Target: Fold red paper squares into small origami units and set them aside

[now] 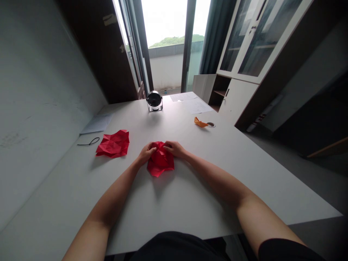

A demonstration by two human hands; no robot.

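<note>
Red paper (pixel 160 163) — creased all over and bunched into a rough, faceted lump with one corner pointing toward the person — lies near the middle of the white table (pixel 190 203). Left hand (pixel 146 152) and right hand (pixel 176 148) both pinch its far edge, fingers curled in on the folds, so each hand holds the paper.

A second red sheet (pixel 113 144), creased but lying flatter, sits well apart to the left, with a black cord loop (pixel 88 141) just beside it and a pale sheet (pixel 97 124) behind. Further back: a small round fan (pixel 154 100), white papers (pixel 191 102), and an orange folded piece (pixel 200 122) beside a round hole in the tabletop.

Glass door and dull daylight beyond; glass-fronted cabinet at right.

The fingertips are buried in the folds — exact contact is hard to make out. Print on the far papers is unreadable.
</note>
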